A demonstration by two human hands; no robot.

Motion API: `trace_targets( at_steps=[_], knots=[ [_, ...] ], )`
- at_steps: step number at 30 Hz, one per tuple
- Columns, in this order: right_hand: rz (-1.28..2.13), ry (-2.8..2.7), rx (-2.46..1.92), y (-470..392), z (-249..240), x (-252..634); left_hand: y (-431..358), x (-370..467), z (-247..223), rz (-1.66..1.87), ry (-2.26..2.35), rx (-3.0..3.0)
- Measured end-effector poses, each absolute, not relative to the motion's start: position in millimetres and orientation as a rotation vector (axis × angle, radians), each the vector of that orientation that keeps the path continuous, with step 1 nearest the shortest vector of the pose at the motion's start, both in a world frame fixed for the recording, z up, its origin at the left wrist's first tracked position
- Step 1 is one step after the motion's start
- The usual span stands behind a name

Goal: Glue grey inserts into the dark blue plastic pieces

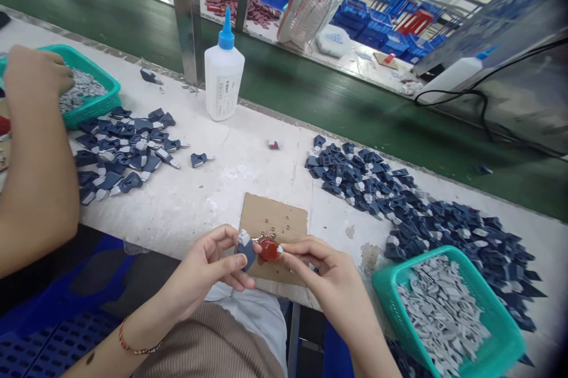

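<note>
My left hand point(225, 261) is closed around a dark blue plastic part point(245, 252) with a light grey piece at its top end. Between thumb and fingertips, my right hand point(317, 262) pinches a small light grey plastic piece point(280, 249). That piece is at the right rim of a small red dish point(268, 250), which shines as if wet. The dish sits on a brown cardboard sheet point(275, 215) spotted with clear drops. Both hands are close together over the cardboard, at the table's front edge.
A green basket point(384, 283) of grey pieces stands at right, beside a large heap of blue parts point(457, 230). Another blue heap point(128, 147) lies left, near a co-worker's arm point(39, 159) and a second green basket point(113, 91). A white glue bottle point(224, 82) stands at the back.
</note>
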State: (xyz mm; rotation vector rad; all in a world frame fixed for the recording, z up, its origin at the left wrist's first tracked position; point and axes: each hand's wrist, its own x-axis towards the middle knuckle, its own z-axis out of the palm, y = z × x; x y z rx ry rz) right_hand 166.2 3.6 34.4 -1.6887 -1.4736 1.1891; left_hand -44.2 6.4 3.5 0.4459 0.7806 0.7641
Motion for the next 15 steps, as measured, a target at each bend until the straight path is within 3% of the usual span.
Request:
trace_targets(
  at_steps=[8,15],
  knots=[
    [1.644,-0.717,-1.436,-9.1,39.6,159.2,-1.0,-35.1,3.9,0.705,0.668,0.155],
    [1.613,-0.676,-1.361,-23.4,39.3,149.4,-4.1,-18.8,7.4,0.753,0.713,0.23]
  ],
)
